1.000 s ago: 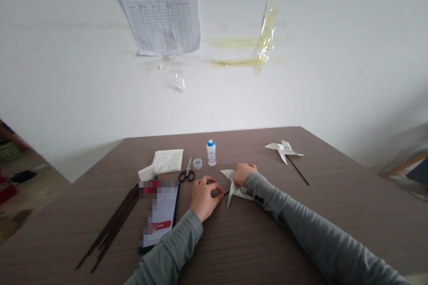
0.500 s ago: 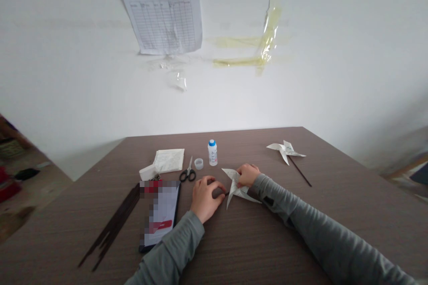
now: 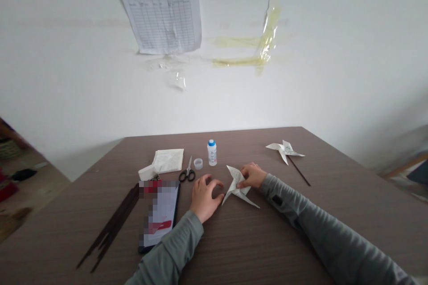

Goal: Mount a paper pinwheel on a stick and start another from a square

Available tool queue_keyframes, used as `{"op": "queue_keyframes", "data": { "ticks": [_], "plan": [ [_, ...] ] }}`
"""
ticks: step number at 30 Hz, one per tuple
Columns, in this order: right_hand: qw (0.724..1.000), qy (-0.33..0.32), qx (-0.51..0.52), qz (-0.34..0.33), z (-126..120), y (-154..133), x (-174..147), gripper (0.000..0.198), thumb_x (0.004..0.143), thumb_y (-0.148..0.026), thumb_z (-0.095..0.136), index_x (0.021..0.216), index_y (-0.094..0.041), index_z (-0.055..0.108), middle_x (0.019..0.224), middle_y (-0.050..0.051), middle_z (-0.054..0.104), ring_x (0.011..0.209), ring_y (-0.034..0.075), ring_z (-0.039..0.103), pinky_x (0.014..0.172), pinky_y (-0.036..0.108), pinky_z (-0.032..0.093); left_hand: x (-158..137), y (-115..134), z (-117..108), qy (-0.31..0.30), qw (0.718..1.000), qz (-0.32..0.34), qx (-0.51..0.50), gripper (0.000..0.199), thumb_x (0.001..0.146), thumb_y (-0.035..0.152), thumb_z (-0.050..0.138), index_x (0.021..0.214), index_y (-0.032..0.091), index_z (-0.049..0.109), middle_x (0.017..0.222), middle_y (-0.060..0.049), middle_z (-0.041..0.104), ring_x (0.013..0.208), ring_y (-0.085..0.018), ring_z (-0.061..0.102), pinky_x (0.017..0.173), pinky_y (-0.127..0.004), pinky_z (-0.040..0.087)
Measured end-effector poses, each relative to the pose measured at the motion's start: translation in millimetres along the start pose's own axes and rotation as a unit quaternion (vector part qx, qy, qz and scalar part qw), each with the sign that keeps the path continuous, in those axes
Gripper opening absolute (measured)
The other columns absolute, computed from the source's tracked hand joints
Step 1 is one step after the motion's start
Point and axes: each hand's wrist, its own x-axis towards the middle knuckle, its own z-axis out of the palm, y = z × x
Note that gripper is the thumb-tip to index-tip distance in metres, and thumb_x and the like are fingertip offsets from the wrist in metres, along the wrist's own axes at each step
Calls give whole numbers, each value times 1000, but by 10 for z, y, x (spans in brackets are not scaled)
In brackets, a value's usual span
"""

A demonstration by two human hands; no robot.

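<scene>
R hand (image 3: 253,175) pinches paper pinwheel (image 3: 236,190); L hand (image 3: 203,199), fingers parted, just beside it; phone (image 3: 163,211) L of L hand.

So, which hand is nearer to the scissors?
Left. The left hand is just right of the scissors and closer to the person; the right hand is farther off to the right, at the paper pinwheel.

A person's right hand (image 3: 254,175) pinches a paper pinwheel (image 3: 235,189) at a table (image 3: 220,249), left hand (image 3: 203,198) curled alongside; a second pinwheel (image 3: 284,148) lies far right.
</scene>
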Motion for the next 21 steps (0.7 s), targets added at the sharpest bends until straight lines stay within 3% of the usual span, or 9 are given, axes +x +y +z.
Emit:
{"op": "queue_keyframes", "data": {
  "ticks": [3, 6, 10, 21],
  "plan": [
    [999, -6, 3, 41, 12, -53, -20, 36, 80, -61, 116, 99, -33, 105, 142, 7, 96, 157, 47, 74, 147, 64, 47, -6, 19, -21, -2, 1000, 2, 7, 30, 105, 24, 97, 133, 33, 100, 178, -16, 79, 175, -45, 69, 154, -65, 50],
    [998, -4, 8, 68, 5, -116, -44, 38, 79, -63, 117, 96, -32, 103, 149, 5, 93, 161, 46, 71, 149, 61, 44, -4, 12, -34, 0, 1000, 12, 5, 29, 105, 24, 97, 132, 33, 100, 177, -16, 81, 174, -46, 70, 152, -67, 51],
    [996, 2, 12, 85, -14, -186, -65, 40, 77, -63, 119, 89, -31, 98, 146, 5, 93, 160, 45, 70, 150, 59, 43, 1, 12, -39, 3, 1000, 10, 9, 29, 104, 24, 99, 131, 33, 99, 176, -15, 81, 174, -46, 71, 151, -65, 54],
    [991, 16, -2, 135, -26, -307, -77, 27, 80, -44, 114, 99, -32, 99, 127, 4, 95, 164, 42, 68, 151, 55, 42, 6, 36, -38, 0, 1000, 6, 7, 33, 102, 27, 101, 134, 33, 98, 178, -15, 79, 176, -45, 69, 150, -63, 54]
  ]
}}
